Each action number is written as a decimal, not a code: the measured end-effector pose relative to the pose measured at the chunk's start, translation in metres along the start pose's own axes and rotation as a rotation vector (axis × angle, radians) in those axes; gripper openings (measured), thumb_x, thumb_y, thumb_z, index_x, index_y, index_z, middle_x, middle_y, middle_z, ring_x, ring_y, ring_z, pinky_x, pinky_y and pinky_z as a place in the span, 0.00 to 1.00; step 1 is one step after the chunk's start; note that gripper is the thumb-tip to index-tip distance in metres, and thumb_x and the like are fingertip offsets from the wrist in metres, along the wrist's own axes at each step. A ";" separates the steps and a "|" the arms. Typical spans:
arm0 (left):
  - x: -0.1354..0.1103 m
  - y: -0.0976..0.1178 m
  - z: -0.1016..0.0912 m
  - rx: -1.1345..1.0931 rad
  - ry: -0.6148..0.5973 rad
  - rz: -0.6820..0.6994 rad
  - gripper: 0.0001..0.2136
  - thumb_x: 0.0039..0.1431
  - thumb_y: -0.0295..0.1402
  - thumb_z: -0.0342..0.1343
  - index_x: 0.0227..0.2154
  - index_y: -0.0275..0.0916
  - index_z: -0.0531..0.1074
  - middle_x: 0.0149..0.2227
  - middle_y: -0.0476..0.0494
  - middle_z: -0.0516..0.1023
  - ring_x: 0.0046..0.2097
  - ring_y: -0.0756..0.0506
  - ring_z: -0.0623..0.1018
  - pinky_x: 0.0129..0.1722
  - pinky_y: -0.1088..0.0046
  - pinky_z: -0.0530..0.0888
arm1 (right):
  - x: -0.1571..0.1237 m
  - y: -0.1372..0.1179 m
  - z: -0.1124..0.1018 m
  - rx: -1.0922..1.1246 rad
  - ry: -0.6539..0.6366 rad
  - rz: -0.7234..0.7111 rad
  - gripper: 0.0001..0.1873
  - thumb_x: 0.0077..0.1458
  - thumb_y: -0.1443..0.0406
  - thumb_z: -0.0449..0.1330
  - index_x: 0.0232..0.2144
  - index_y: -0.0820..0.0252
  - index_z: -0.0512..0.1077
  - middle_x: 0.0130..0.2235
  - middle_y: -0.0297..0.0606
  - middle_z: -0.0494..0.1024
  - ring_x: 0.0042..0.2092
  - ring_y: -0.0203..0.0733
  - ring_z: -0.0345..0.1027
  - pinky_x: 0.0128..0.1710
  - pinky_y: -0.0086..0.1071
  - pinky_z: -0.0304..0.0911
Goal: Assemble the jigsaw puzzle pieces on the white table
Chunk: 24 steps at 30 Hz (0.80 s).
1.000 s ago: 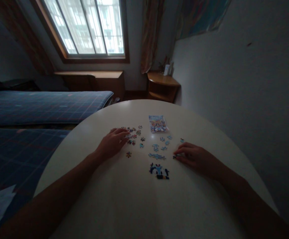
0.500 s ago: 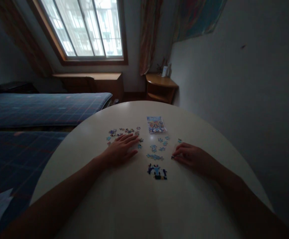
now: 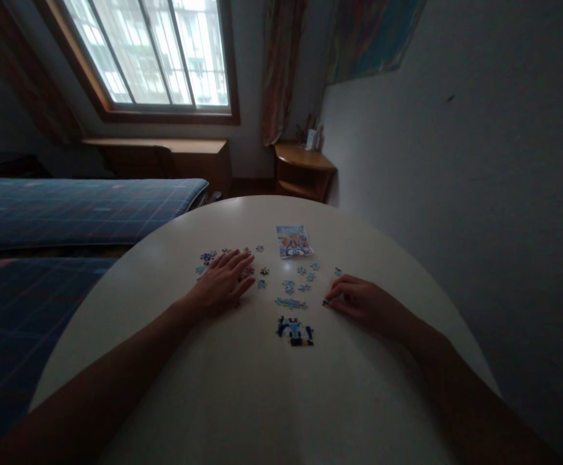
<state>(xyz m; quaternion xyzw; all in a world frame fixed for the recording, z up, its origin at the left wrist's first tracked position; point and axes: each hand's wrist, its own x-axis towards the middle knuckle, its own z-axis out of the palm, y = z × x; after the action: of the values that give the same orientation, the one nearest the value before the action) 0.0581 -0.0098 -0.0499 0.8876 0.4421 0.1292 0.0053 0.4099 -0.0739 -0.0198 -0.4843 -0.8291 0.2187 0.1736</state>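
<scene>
Left hand (image 3: 223,279) spread, palm down, over a scatter of loose pieces (image 3: 208,257) on the table (image 3: 262,400). Right hand (image 3: 366,302) pinches a dark piece (image 3: 326,303) between thumb and fingers. Between hands: blue pieces (image 3: 288,286), then a joined strip (image 3: 291,303); joined block (image 3: 295,332) nearer the person. Card (image 3: 294,242) lies beyond.

Left hand (image 3: 219,282) over loose puzzle pieces (image 3: 208,257), right hand (image 3: 359,301) with a small dark piece (image 3: 325,302) in its pinch.

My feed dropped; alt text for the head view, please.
Left hand spread over loose jigsaw pieces, right hand pinching a small dark piece, on a pale round table. A partly joined section lies between them, nearer the wearer.
</scene>
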 end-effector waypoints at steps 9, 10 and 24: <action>-0.002 -0.001 0.001 0.023 0.020 0.036 0.23 0.71 0.45 0.40 0.60 0.39 0.66 0.67 0.40 0.60 0.69 0.37 0.55 0.67 0.52 0.54 | -0.002 0.003 -0.008 0.005 0.038 0.042 0.11 0.61 0.64 0.56 0.42 0.58 0.77 0.40 0.40 0.77 0.33 0.36 0.70 0.35 0.32 0.65; -0.002 -0.002 0.001 0.017 0.013 0.048 0.23 0.71 0.45 0.40 0.60 0.39 0.66 0.67 0.40 0.60 0.69 0.36 0.55 0.67 0.52 0.54 | -0.002 0.002 -0.008 0.009 0.031 0.047 0.11 0.61 0.63 0.57 0.42 0.57 0.77 0.40 0.40 0.77 0.32 0.36 0.69 0.35 0.32 0.65; -0.001 0.001 -0.002 -0.063 0.015 0.080 0.22 0.70 0.43 0.41 0.62 0.40 0.62 0.66 0.40 0.63 0.67 0.39 0.60 0.65 0.54 0.58 | -0.002 -0.006 -0.009 0.040 -0.045 0.070 0.06 0.57 0.63 0.61 0.35 0.58 0.77 0.41 0.40 0.75 0.35 0.38 0.69 0.37 0.33 0.64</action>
<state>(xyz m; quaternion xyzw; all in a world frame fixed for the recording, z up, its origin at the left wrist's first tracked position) 0.0578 -0.0108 -0.0479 0.9030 0.4020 0.1499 0.0248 0.4114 -0.0762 -0.0090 -0.5042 -0.8109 0.2520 0.1570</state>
